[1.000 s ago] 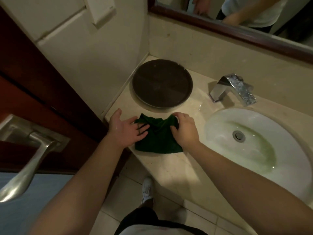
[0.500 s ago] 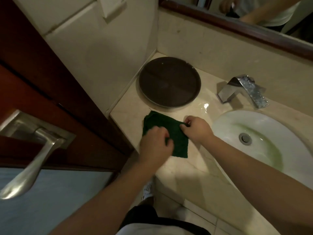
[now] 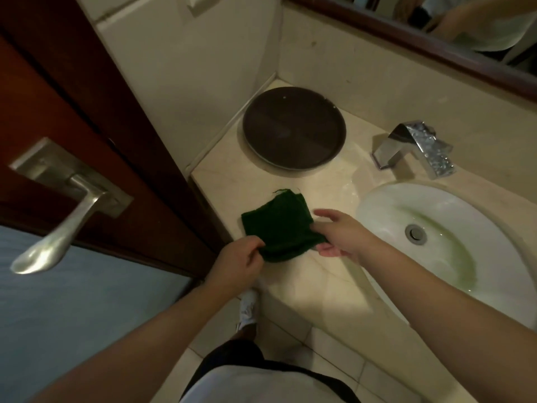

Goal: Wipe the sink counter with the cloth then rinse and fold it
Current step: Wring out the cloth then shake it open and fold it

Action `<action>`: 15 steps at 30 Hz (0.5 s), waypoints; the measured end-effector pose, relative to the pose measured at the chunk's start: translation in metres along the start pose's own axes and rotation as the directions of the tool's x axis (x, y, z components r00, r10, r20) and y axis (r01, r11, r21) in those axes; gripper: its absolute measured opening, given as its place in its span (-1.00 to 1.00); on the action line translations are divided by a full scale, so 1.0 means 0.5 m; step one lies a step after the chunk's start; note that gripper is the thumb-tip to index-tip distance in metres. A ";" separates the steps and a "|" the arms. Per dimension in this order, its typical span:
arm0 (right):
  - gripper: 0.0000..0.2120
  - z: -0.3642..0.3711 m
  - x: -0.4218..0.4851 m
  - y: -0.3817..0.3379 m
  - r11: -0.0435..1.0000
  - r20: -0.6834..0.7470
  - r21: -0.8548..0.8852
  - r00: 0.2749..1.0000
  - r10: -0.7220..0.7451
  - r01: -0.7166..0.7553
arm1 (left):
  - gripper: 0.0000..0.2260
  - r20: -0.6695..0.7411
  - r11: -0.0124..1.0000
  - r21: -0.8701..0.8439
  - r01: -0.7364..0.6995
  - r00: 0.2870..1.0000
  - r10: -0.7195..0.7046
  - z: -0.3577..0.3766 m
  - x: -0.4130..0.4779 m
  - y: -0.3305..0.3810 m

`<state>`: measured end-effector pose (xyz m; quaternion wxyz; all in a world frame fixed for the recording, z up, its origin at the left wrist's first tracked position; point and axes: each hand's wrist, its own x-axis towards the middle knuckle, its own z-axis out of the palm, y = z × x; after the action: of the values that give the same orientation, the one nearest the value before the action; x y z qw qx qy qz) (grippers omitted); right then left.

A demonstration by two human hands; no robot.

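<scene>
Dark green and folded small, the cloth [image 3: 279,225] lies on the near left part of the beige counter [image 3: 319,286], close to its front edge. Your left hand [image 3: 238,260] pinches the cloth's near left corner with curled fingers. Your right hand [image 3: 340,234] has the fingers stretched out and touches the cloth's right edge, not closing on it. Just right of it is the white sink [image 3: 377,205]. Farther, a dark round tray [image 3: 293,126] stands in the left corner, and the chrome tap [image 3: 415,146] behind the sink.

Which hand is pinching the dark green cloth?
The left hand: its fingers curl round the dark green cloth; the right hand is spread straight.
</scene>
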<state>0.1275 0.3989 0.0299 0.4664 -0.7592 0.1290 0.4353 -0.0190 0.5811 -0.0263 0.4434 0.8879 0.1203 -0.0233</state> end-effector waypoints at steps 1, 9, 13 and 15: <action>-0.71 0.007 -0.001 -0.017 0.997 0.015 0.077 1.000 0.008 -0.009 | -0.85 -0.031 0.996 -0.050 0.078 0.996 -0.079 -0.003 0.005 0.008; -0.68 0.051 0.034 -0.128 0.945 0.036 0.305 0.993 0.115 -0.121 | -0.83 -0.128 0.807 -0.394 0.441 0.843 -0.523 -0.033 0.089 0.049; -0.64 0.044 0.059 -0.118 0.921 -0.205 -0.390 0.974 -0.094 0.007 | -0.71 -0.204 0.898 -0.147 0.415 0.875 -0.438 -0.025 0.089 0.043; -0.53 0.046 0.070 -0.103 0.750 -0.208 -0.659 0.944 -0.256 0.058 | -0.57 -0.261 0.904 -0.059 0.424 0.867 -0.424 -0.022 0.098 0.036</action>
<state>0.1665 0.4525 0.0291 0.1888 -0.9355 -0.0276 0.2974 0.0323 0.5889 -0.0126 0.4072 0.8346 0.3710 0.0000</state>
